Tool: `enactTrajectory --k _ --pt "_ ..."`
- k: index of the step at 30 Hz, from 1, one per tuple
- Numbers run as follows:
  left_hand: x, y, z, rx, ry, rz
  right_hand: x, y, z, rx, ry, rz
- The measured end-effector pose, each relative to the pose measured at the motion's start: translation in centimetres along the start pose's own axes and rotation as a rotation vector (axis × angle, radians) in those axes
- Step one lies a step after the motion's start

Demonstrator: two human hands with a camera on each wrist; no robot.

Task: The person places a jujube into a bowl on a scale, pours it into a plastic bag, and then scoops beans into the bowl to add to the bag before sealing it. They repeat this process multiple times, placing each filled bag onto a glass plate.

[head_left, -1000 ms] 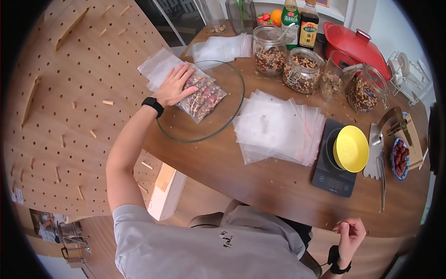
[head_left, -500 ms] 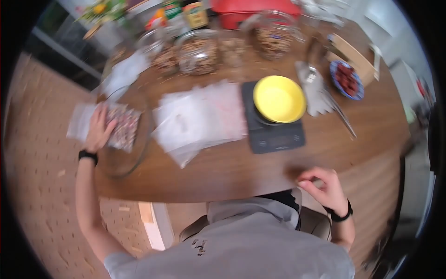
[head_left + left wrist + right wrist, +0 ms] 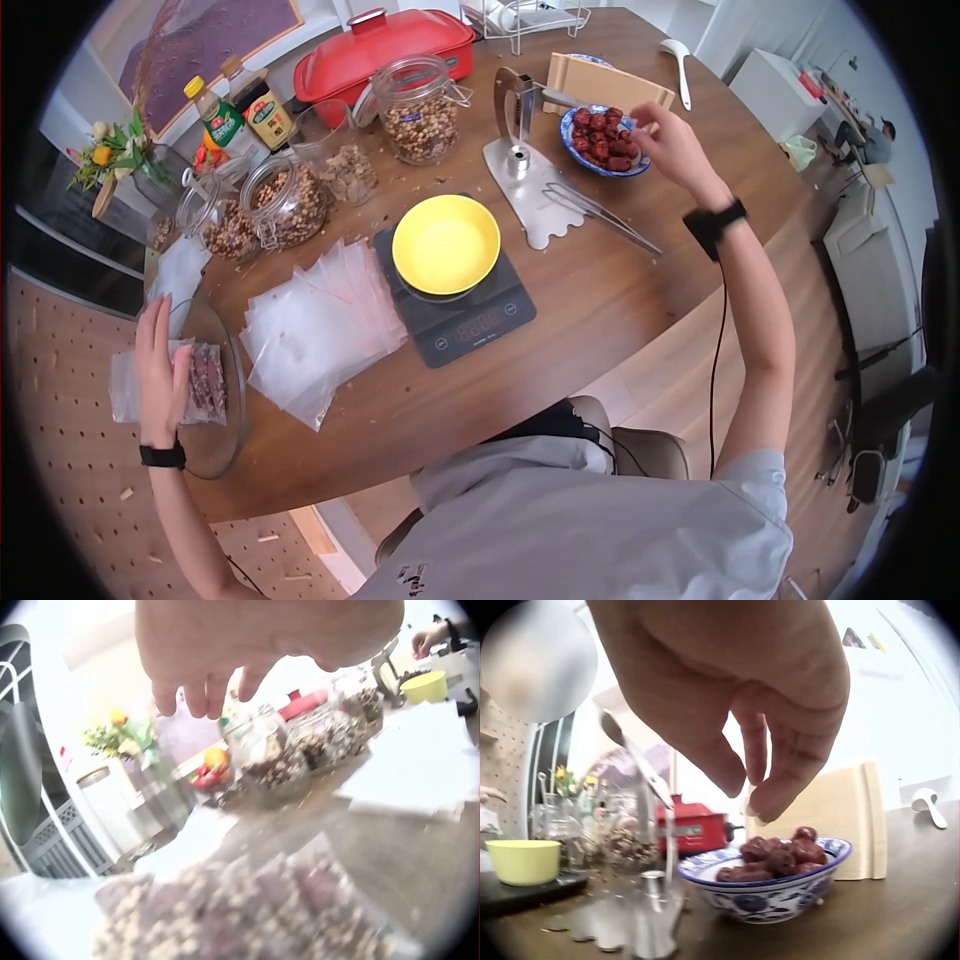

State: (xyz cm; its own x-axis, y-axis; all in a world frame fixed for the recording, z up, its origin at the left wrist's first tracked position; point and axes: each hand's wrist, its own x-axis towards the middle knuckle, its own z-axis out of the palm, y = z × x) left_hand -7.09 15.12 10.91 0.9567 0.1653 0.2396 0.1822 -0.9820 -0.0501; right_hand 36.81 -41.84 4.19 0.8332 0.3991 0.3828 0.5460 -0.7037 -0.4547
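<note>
My right hand (image 3: 675, 150) hovers over the blue-and-white bowl (image 3: 761, 904) of dark red dried dates (image 3: 780, 859). Its thumb and bent fingers point down, a gap between them, with nothing in them; the fingertips are just above the fruit in the right wrist view. My left hand (image 3: 160, 380), fingers straight, is raised over a clear zip bag (image 3: 207, 385) packed with dates and mixed grains. That bag lies on a round glass plate (image 3: 241, 400) and is partly hidden by the hand. In the left wrist view the bag fills the bottom, below the fingers.
A yellow bowl (image 3: 445, 245) stands on a black kitchen scale (image 3: 475, 325), with flat plastic bags (image 3: 310, 330) to its left. A metal stand (image 3: 535, 210) and tweezers (image 3: 605, 218) lie near the date bowl. Grain jars (image 3: 415, 125) and a red pot (image 3: 385, 55) line the back.
My right hand has moved from the table's front edge forward to the date bowl. The left hand has come up off the filled bag. The head view has swung right.
</note>
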Motion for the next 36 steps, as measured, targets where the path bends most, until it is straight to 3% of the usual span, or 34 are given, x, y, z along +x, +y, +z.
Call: enactTrajectory --k 2,6,11,17,20,21,22,24,29,34,36 --pt "1.5 4.4 -0.8 -0.048 0.0 0.098 2.7 3.1 1.7 -0.158 0.033 0.02" --pt "3.6 10.9 -1.4 -0.069 -0.031 0.294 4.8 3.4 3.5 -0.342 -0.016 -0.013" --pt "5.6 15.1 -1.3 -0.105 -0.085 0.431 5.2 4.4 4.3 -0.377 -0.043 -0.078" --pt "8.9 17.6 -0.2 -0.184 -0.081 0.573 4.9 3.2 3.6 -0.061 0.013 -0.024" --pt "11.1 19.0 0.5 -0.256 -0.02 0.638 3.9 -1.2 2.9 0.207 0.138 0.073" --pt "12.0 19.5 0.8 -0.287 0.005 0.654 3.1 -2.3 3.4 0.308 0.12 -0.063" --pt "13.3 20.2 1.4 -0.306 0.052 0.682 1.8 -3.9 4.3 0.371 0.05 0.04" --pt "16.3 21.9 2.7 -0.343 0.146 0.743 0.1 -5.2 6.8 0.424 -0.138 0.038" --pt "23.1 26.4 5.3 -0.489 0.321 0.799 0.2 -7.2 11.1 0.311 -0.003 0.081" --pt "26.9 30.5 7.2 -0.696 0.389 0.881 1.6 -7.6 13.4 0.225 0.124 0.073" --pt "27.1 31.5 7.4 -0.742 0.35 0.894 1.7 -8.2 13.4 0.204 0.082 0.069"
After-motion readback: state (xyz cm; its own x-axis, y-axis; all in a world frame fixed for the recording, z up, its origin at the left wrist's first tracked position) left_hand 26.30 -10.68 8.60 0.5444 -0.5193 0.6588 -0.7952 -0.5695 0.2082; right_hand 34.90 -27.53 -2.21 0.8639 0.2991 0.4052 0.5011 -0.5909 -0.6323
